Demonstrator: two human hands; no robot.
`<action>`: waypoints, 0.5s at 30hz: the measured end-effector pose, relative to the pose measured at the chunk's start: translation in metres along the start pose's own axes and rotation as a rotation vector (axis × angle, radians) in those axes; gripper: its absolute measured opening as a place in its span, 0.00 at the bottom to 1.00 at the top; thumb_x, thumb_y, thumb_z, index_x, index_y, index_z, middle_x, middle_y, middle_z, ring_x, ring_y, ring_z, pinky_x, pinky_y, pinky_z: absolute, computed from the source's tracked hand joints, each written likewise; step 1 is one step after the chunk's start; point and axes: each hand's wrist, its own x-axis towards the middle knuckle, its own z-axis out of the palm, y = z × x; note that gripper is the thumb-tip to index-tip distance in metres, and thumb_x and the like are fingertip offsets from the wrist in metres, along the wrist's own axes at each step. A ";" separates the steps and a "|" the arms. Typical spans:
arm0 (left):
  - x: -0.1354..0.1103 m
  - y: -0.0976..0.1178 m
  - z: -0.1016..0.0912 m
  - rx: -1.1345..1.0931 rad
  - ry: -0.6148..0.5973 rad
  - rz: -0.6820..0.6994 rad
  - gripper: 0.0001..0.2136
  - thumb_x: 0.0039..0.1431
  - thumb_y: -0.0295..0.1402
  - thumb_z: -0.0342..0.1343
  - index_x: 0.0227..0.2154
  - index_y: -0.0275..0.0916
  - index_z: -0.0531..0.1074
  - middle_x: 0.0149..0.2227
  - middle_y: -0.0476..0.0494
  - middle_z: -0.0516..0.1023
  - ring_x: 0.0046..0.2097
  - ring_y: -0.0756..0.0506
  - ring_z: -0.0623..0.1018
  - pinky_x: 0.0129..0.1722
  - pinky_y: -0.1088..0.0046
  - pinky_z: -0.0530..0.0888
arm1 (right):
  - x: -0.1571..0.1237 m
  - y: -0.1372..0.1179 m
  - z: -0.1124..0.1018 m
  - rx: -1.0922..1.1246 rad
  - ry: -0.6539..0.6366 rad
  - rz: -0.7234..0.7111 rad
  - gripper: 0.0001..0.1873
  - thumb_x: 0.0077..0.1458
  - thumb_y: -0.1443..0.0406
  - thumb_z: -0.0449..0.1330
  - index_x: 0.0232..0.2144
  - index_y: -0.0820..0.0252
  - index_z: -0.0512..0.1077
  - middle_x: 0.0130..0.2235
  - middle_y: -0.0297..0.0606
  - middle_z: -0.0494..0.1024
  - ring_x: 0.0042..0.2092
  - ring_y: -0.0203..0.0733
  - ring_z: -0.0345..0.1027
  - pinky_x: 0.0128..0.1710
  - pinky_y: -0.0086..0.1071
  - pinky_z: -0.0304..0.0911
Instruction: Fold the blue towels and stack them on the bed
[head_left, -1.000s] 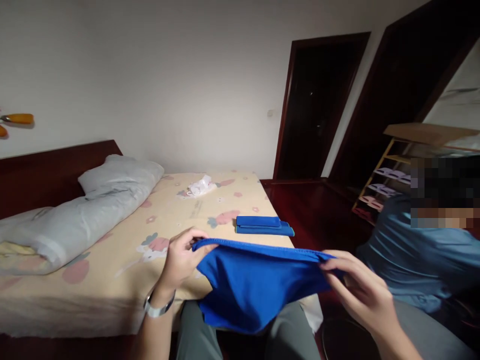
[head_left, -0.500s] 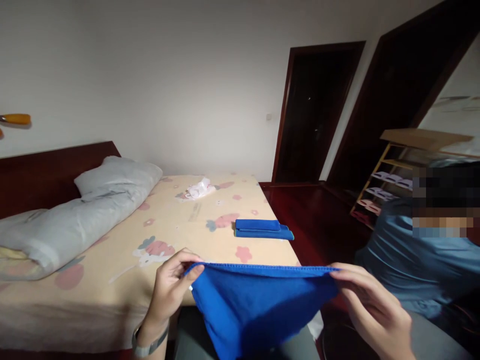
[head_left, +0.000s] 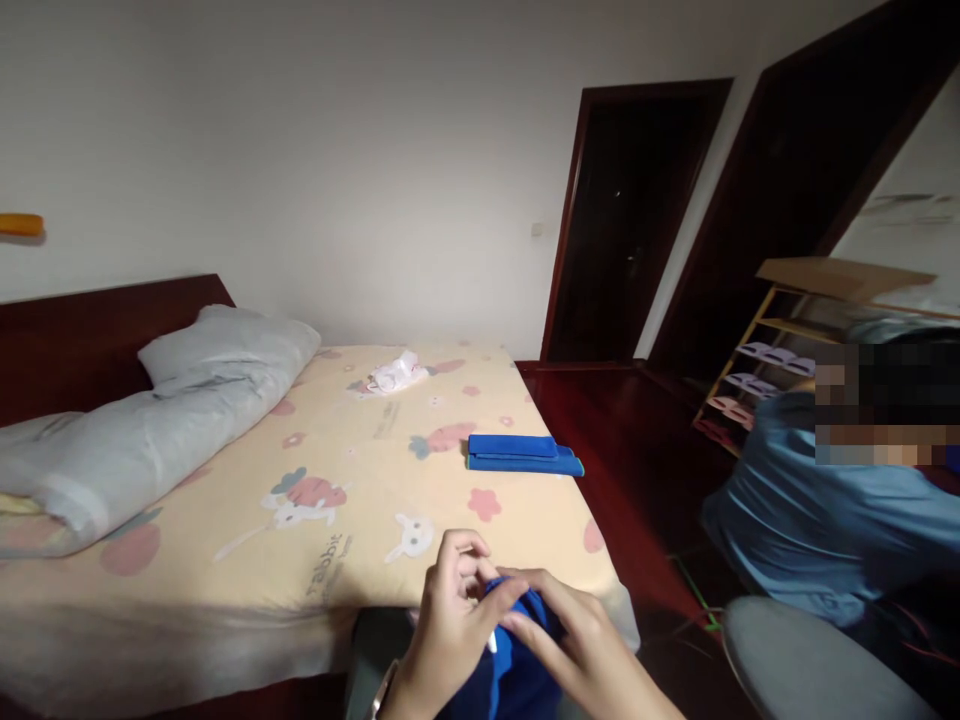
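A blue cloth (head_left: 519, 668) hangs bunched from both of my hands, low in the view, in front of the bed's near edge. My left hand (head_left: 459, 615) pinches its upper edge, with the fingers curled. From the other side my right hand (head_left: 566, 625) grips the same edge, its fingertips meeting those of the left. A small white bit, perhaps a label, shows on the cloth below the left thumb. Farther off, two folded blue cloths (head_left: 517, 453) lie stacked on the bed's right edge, apart from my hands.
The bed (head_left: 247, 590) has a cream sheet with rabbits and carrots. A grey quilt (head_left: 172, 420) lies at left; a crumpled white item (head_left: 397, 372) sits farther back. At right are a person in a blue shirt (head_left: 810, 490), a grey seat (head_left: 810, 650) and a shoe rack (head_left: 739, 370).
My hands were wide apart, stretching the cloth's top edge between them. Now they have come together, the right moving left and the left moving right, and the cloth is gathered.
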 end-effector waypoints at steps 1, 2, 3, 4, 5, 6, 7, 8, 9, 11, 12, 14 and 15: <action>-0.006 -0.012 0.000 0.003 -0.008 0.013 0.25 0.54 0.47 0.64 0.51 0.44 0.64 0.32 0.47 0.76 0.32 0.47 0.78 0.33 0.74 0.76 | 0.000 0.002 0.000 -0.004 0.005 -0.006 0.10 0.65 0.61 0.56 0.47 0.53 0.71 0.44 0.38 0.80 0.45 0.41 0.77 0.45 0.27 0.71; -0.013 -0.025 0.001 0.036 -0.021 0.034 0.33 0.49 0.49 0.68 0.54 0.45 0.63 0.37 0.43 0.78 0.37 0.44 0.79 0.38 0.70 0.77 | 0.000 0.004 -0.002 -0.018 0.027 -0.020 0.08 0.65 0.62 0.55 0.44 0.54 0.72 0.41 0.37 0.81 0.41 0.39 0.77 0.42 0.26 0.71; -0.020 -0.038 0.004 0.095 -0.026 0.056 0.38 0.44 0.49 0.70 0.57 0.45 0.61 0.42 0.39 0.78 0.43 0.41 0.80 0.43 0.66 0.78 | -0.001 0.006 -0.004 -0.040 0.066 -0.040 0.07 0.65 0.63 0.55 0.43 0.55 0.72 0.39 0.36 0.81 0.39 0.38 0.77 0.39 0.25 0.71; -0.027 -0.051 0.007 0.170 -0.020 0.070 0.41 0.41 0.49 0.72 0.58 0.46 0.61 0.47 0.35 0.78 0.48 0.38 0.79 0.48 0.62 0.77 | -0.001 0.008 -0.007 -0.067 0.117 -0.065 0.07 0.65 0.64 0.55 0.43 0.55 0.71 0.38 0.36 0.81 0.37 0.38 0.77 0.37 0.24 0.71; -0.034 -0.064 0.011 0.249 -0.009 0.076 0.39 0.43 0.48 0.71 0.58 0.46 0.63 0.50 0.33 0.77 0.51 0.35 0.78 0.50 0.60 0.77 | -0.001 0.009 -0.011 -0.097 0.173 -0.097 0.07 0.65 0.65 0.55 0.43 0.55 0.71 0.36 0.35 0.81 0.35 0.37 0.77 0.36 0.24 0.70; -0.041 -0.076 0.016 0.317 0.005 0.075 0.32 0.48 0.45 0.68 0.56 0.47 0.66 0.51 0.33 0.77 0.52 0.35 0.78 0.51 0.59 0.77 | -0.001 0.011 -0.015 -0.128 0.230 -0.131 0.07 0.64 0.66 0.55 0.44 0.55 0.71 0.36 0.35 0.81 0.35 0.37 0.77 0.35 0.24 0.70; -0.046 -0.087 0.019 0.366 0.011 0.067 0.24 0.54 0.42 0.63 0.53 0.47 0.69 0.49 0.34 0.78 0.51 0.35 0.79 0.50 0.59 0.78 | -0.001 0.012 -0.020 -0.160 0.285 -0.164 0.08 0.63 0.67 0.56 0.45 0.55 0.71 0.35 0.35 0.81 0.34 0.37 0.77 0.35 0.24 0.70; -0.051 -0.097 0.021 0.394 0.008 0.056 0.17 0.58 0.39 0.59 0.50 0.48 0.71 0.46 0.35 0.80 0.49 0.36 0.80 0.48 0.59 0.78 | -0.002 0.014 -0.025 -0.192 0.340 -0.193 0.09 0.62 0.68 0.57 0.45 0.54 0.71 0.35 0.35 0.81 0.35 0.37 0.77 0.35 0.24 0.71; -0.055 -0.106 0.022 0.407 -0.003 0.047 0.13 0.59 0.36 0.56 0.47 0.48 0.73 0.44 0.36 0.81 0.47 0.37 0.81 0.46 0.61 0.79 | -0.002 0.015 -0.032 -0.222 0.396 -0.217 0.10 0.61 0.68 0.58 0.45 0.54 0.72 0.36 0.35 0.81 0.35 0.38 0.78 0.35 0.25 0.71; -0.061 -0.123 0.018 0.424 -0.006 0.032 0.10 0.59 0.32 0.54 0.43 0.49 0.74 0.39 0.40 0.82 0.42 0.39 0.82 0.43 0.64 0.80 | -0.002 0.016 -0.046 -0.274 0.522 -0.245 0.11 0.60 0.69 0.60 0.45 0.55 0.73 0.37 0.36 0.81 0.37 0.40 0.78 0.38 0.27 0.72; -0.062 -0.130 0.013 0.446 -0.003 0.032 0.10 0.58 0.31 0.54 0.42 0.48 0.75 0.38 0.40 0.82 0.41 0.40 0.82 0.42 0.65 0.80 | -0.002 0.015 -0.054 -0.290 0.589 -0.247 0.11 0.59 0.69 0.61 0.45 0.55 0.74 0.38 0.37 0.81 0.38 0.41 0.78 0.39 0.29 0.72; -0.063 -0.146 0.000 0.527 0.020 0.046 0.11 0.56 0.30 0.55 0.40 0.47 0.76 0.37 0.39 0.83 0.40 0.39 0.82 0.42 0.65 0.80 | 0.000 0.013 -0.070 -0.297 0.712 -0.241 0.11 0.58 0.68 0.63 0.44 0.56 0.75 0.39 0.38 0.81 0.40 0.44 0.77 0.41 0.33 0.72; -0.062 -0.153 -0.009 0.576 0.035 0.055 0.12 0.55 0.28 0.54 0.40 0.47 0.77 0.37 0.38 0.83 0.40 0.39 0.83 0.42 0.65 0.81 | 0.000 0.012 -0.079 -0.294 0.777 -0.254 0.11 0.57 0.68 0.64 0.43 0.56 0.75 0.39 0.38 0.81 0.40 0.45 0.77 0.41 0.35 0.71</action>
